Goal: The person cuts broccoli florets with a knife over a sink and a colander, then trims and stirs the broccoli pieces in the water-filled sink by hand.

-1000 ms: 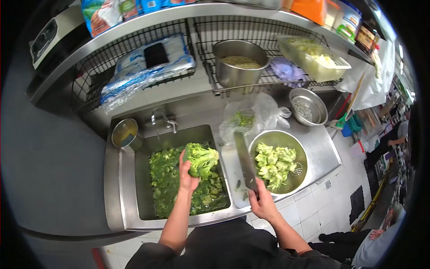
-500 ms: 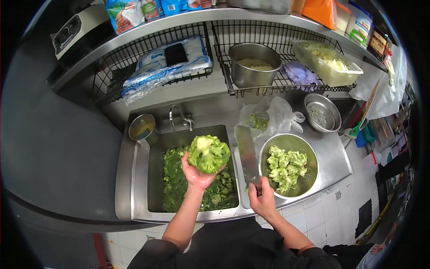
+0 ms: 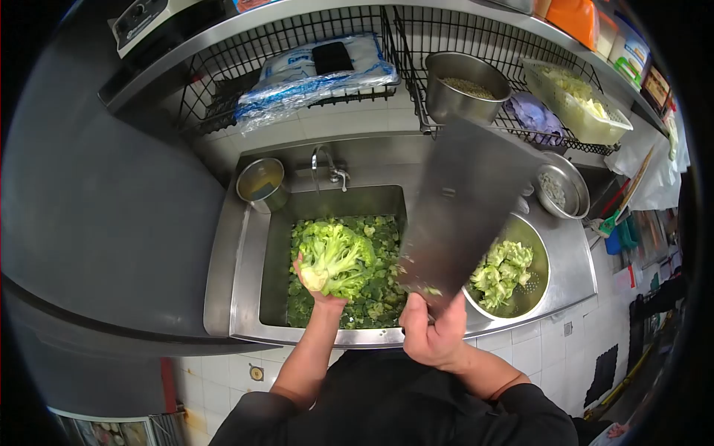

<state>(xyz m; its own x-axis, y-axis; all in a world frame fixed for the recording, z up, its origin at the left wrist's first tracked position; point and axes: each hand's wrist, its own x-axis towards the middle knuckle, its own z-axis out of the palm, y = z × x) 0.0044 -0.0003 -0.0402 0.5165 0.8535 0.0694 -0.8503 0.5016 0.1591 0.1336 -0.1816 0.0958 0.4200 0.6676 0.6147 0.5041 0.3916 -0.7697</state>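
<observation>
My left hand (image 3: 327, 299) is curled under a broccoli head (image 3: 336, 256), holding it over the sink (image 3: 274, 282). The cut stem points down and toward me. In the sink, many green broccoli florets (image 3: 383, 308) lie in water. My right hand (image 3: 435, 334) grips a cleaver (image 3: 461, 201) by its handle, which is mostly hidden in the fist. The broad blade is raised, blurred, with green bits near its lower end. Behind it, partly covered, a colander (image 3: 537, 286) holds pale green cut pieces (image 3: 504, 275).
A metal pot (image 3: 262, 184) stands left of the faucet (image 3: 332, 172). At the right back is a steel bowl (image 3: 561, 186) with pale contents. Wire racks above carry a large pot (image 3: 465, 89), a plastic basket (image 3: 576, 100) and wrapped plastic bags (image 3: 320, 70).
The cleaver has come up from beside the colander, its broad face now turned to me. The broccoli head has been turned so its stem faces down-left. The view has shifted.
</observation>
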